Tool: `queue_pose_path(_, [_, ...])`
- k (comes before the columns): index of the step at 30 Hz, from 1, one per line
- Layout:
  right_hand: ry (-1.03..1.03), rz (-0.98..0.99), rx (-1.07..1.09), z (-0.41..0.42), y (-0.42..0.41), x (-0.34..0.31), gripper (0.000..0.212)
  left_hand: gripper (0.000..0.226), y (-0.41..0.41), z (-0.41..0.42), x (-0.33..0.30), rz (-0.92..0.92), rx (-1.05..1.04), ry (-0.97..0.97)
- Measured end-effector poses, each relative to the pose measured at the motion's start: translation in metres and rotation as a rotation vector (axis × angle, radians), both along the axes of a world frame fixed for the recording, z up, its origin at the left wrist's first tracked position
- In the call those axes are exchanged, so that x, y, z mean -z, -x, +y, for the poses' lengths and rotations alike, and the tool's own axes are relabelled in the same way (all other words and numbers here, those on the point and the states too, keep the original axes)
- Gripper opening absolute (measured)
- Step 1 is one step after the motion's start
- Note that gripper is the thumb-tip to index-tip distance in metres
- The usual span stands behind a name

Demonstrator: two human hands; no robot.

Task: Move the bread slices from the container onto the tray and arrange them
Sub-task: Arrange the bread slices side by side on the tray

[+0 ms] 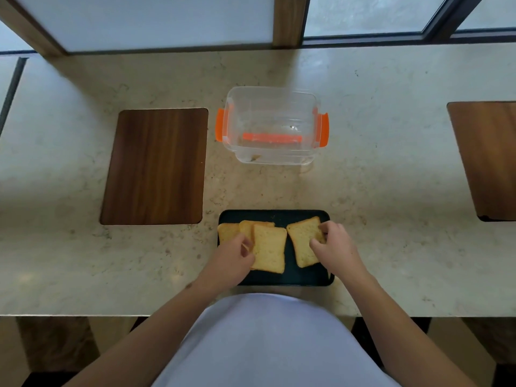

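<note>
A dark tray (279,215) lies near the counter's front edge with several toasted bread slices on it. Three slices overlap on the left: one at the far left (226,231), one behind (247,226), and the front slice (269,251). My left hand (233,256) grips the left edge of that front slice. A separate slice (303,240) lies tilted on the right, and my right hand (335,247) pinches its right edge. The clear container (272,124) with orange clips stands beyond the tray and holds no bread.
A dark wooden inset panel (156,166) sits in the marble counter (377,177) left of the container. Another wooden panel (488,157) is at the far right. Windows run along the back. My light shirt fills the bottom of the view.
</note>
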State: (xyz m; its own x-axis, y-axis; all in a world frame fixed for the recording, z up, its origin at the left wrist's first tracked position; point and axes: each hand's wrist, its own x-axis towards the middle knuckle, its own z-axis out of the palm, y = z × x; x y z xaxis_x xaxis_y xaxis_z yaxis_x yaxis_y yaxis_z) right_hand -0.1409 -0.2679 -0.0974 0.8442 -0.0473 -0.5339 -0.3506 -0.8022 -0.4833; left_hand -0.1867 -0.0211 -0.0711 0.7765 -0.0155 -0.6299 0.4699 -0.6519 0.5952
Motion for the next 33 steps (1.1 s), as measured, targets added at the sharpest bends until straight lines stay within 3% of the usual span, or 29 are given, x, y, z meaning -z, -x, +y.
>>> queue_pose_path(4, [-0.007, -0.009, 0.008, -0.004, 0.003, 0.003, 0.05, 0.02, -0.014, -0.032, -0.013, -0.213, 0.288, -0.085])
queue_pose_path(7, [-0.007, -0.024, 0.02, -0.007, 0.007, 0.005, 0.048, 0.016, -0.027, -0.062, -0.017, -0.514, 0.656, -0.409])
queue_pose_path(10, [0.001, -0.039, -0.009, -0.008, 0.013, 0.009, 0.046, 0.02, -0.03, -0.082, -0.015, -0.559, 1.001, -0.574])
queue_pose_path(12, [0.004, -0.044, -0.024, -0.007, 0.014, 0.01, 0.045, 0.021, -0.031, -0.085, -0.012, -0.556, 1.102, -0.606])
queue_pose_path(17, [0.014, -0.055, -0.024, -0.003, 0.013, 0.011, 0.041, 0.028, -0.033, -0.075, 0.001, -0.491, 1.105, -0.675])
queue_pose_path(24, [0.047, -0.094, -0.083, 0.008, 0.001, 0.005, 0.04, 0.04, -0.023, -0.053, 0.012, -0.598, 1.172, -0.647])
queue_pose_path(30, [0.015, -0.106, -0.134, 0.019, -0.007, 0.004, 0.037, 0.058, -0.019, -0.04, 0.012, -0.54, 1.172, -0.599])
queue_pose_path(33, [-0.016, -0.12, -0.151, 0.026, -0.009, 0.001, 0.036, 0.057, -0.022, -0.041, 0.009, -0.528, 1.229, -0.612])
